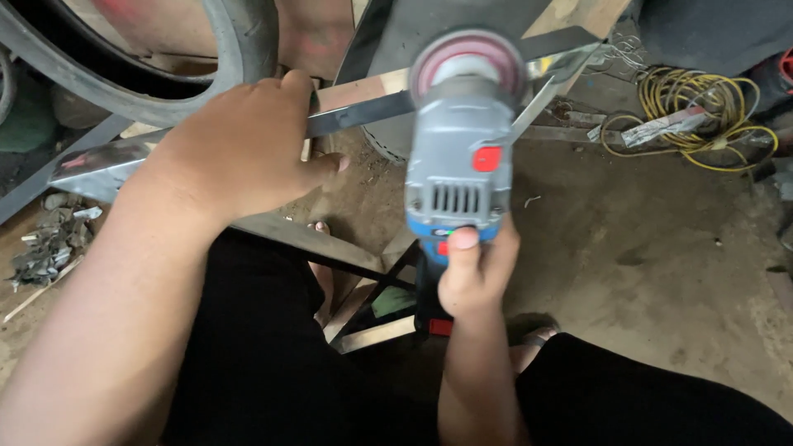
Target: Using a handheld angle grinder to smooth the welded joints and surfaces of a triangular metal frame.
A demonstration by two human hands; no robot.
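1. Angle grinder, grey and blue body, reddish disc at top, over the metal strip near frame centre
2. Right hand wrapped tight round grinder handle, thumb on the switch
3. Left hand pressed down on the strip, fingers curled over its far edge
4. Tyre upper left; coiled yellow cable on dirt floor at right

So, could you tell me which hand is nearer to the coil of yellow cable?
Right. The right hand grips the angle grinder, left of the yellow cable; the left hand lies farther left.
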